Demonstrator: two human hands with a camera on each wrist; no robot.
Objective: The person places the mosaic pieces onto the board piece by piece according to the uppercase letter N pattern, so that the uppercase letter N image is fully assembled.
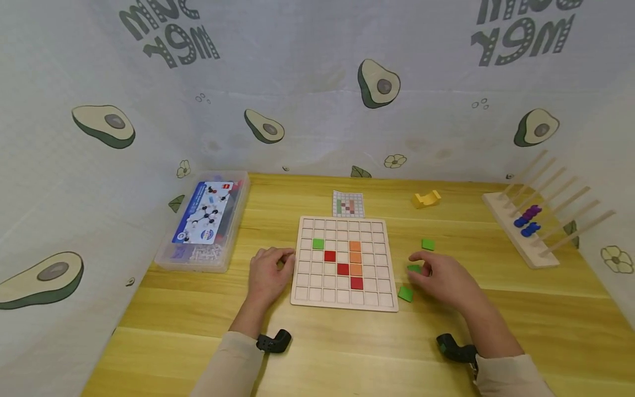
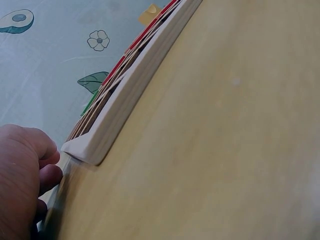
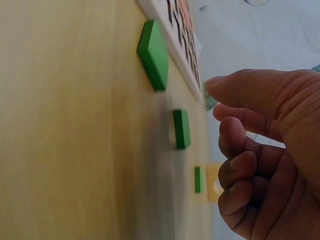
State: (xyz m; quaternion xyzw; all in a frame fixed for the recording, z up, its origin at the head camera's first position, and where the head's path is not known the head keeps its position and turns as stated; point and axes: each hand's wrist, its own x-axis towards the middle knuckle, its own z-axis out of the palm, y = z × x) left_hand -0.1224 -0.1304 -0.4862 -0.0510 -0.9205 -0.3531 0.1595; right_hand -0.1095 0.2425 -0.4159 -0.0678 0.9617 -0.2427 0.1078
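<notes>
Dressed in a pale beige left sleeve point(image 1: 233, 361) and a matching right sleeve point(image 1: 513, 377), both plain, with straight cuffs point(image 1: 501, 363).
Wears a black left wrist camera point(image 1: 281, 342) and a black right wrist camera point(image 1: 449, 348), both blunt-ended and bent, jutting inward from dark bands point(image 1: 263, 344); shows small pale specks along the left band.

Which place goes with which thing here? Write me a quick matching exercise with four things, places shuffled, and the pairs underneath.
Things:
1. Right hand
2. Printed card
3. Orange tiles
4. Plastic box

Places:
A. In one column of the grid board
B. On the table to the left of the board
C. By the loose green tiles
D. Just beyond the board's far edge

Right pairs: 1-C, 2-D, 3-A, 4-B
</notes>
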